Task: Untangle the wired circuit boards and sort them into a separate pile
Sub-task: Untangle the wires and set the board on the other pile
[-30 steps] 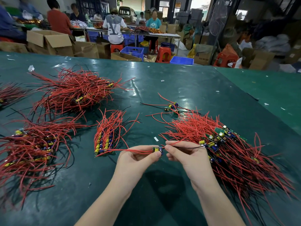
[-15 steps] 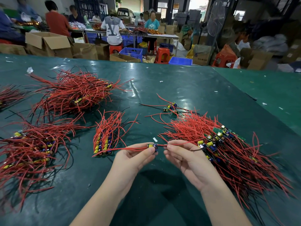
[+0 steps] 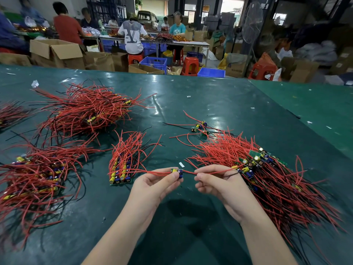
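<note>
Head view: the left hand (image 3: 152, 185) pinches a small circuit board (image 3: 176, 172) between thumb and fingertips, just above the green table (image 3: 210, 104). The right hand (image 3: 215, 183), just beside it, pinches the red wire (image 3: 189, 172) that leaves the board's right side. The wires run left to right, so the board's long axis lies across the body. The sorted pile (image 3: 122, 165) sits just left of the left hand, which is the nearer one; the tangled heap (image 3: 267, 178) spreads to the right, touching the right hand's far side. The board likely goes leftward next.
</note>
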The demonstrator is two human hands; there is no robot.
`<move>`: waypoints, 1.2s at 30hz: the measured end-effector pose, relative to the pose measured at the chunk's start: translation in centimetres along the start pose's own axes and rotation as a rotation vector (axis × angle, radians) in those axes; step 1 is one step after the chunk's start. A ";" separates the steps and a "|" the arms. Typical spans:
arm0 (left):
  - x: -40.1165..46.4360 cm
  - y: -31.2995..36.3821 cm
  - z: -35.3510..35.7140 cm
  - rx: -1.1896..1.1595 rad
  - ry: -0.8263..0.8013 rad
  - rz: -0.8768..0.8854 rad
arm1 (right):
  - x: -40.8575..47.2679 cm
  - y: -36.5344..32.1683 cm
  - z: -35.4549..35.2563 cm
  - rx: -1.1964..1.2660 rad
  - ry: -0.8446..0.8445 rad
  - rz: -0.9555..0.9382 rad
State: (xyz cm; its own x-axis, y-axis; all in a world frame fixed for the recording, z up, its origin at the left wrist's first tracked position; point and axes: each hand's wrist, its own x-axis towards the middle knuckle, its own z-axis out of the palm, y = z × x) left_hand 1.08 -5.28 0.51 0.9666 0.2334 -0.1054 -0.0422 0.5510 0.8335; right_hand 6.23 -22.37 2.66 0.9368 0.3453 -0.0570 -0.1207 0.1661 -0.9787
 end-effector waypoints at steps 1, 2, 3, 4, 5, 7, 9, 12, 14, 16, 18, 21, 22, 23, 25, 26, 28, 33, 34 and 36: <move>0.0 0.0 0.0 -0.003 -0.001 0.002 | 0.0 0.0 0.0 0.034 0.006 0.014; 0.0 0.0 0.0 -0.005 -0.004 0.005 | 0.0 0.0 0.1 0.069 0.014 0.030; 0.0 0.0 0.1 -0.006 -0.007 0.008 | 0.1 0.0 0.1 0.105 0.024 0.048; 0.0 0.0 0.1 -0.009 -0.007 0.011 | 0.2 0.0 0.1 0.144 0.032 0.068; 0.0 0.0 0.1 -0.013 -0.006 0.015 | 0.2 0.1 0.1 0.184 0.042 0.088; 0.1 0.1 0.0 -0.020 -0.002 0.021 | 0.4 0.1 0.1 0.268 0.070 0.120; 0.1 0.1 0.0 -0.017 0.000 0.027 | 0.5 0.2 0.1 0.348 0.098 0.147; 0.1 0.1 0.1 -0.017 0.003 0.032 | 0.6 0.2 0.2 0.428 0.126 0.183; 0.1 0.1 0.1 -0.024 0.008 0.034 | 0.7 0.2 0.4 0.492 0.129 0.223; 0.1 0.2 0.0 -0.027 0.016 0.040 | 0.6 0.0 0.6 0.566 0.130 0.265; 0.1 0.3 0.0 -0.039 0.011 0.041 | 0.6 0.0 0.7 0.611 0.126 0.283; 0.2 0.4 0.1 -0.088 -0.013 0.016 | 0.5 -0.2 0.8 0.642 0.089 0.294; 0.2 0.4 0.1 -0.113 -0.029 -0.001 | 0.5 -0.2 0.8 0.636 0.072 0.292; 0.1 0.4 0.1 -0.141 -0.050 -0.020 | 0.4 -0.2 0.8 0.618 0.057 0.284; 0.0 0.5 0.1 -0.194 -0.097 -0.054 | 0.4 -0.1 0.8 0.566 0.033 0.259; -0.1 0.6 0.2 -0.216 -0.116 -0.069 | 0.4 0.0 0.9 0.545 0.030 0.247; -0.1 0.7 0.3 -0.248 -0.129 -0.093 | 0.4 0.1 1.0 0.527 0.049 0.220; 0.1 0.6 0.1 -0.303 -0.097 -0.103 | 0.5 0.2 1.1 0.548 0.134 0.209; 0.2 0.6 0.1 -0.308 -0.099 -0.103 | 0.5 0.1 1.1 0.581 0.132 0.228; 0.3 0.3 0.0 -0.309 -0.103 -0.108 | 0.5 -0.1 1.1 0.647 0.128 0.253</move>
State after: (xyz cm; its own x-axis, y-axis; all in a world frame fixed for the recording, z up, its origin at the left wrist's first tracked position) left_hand 1.35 -5.05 0.78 0.9895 0.0868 -0.1152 0.0024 0.7887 0.6147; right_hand 6.35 -21.20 2.92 0.8805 0.3413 -0.3290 -0.4740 0.6242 -0.6211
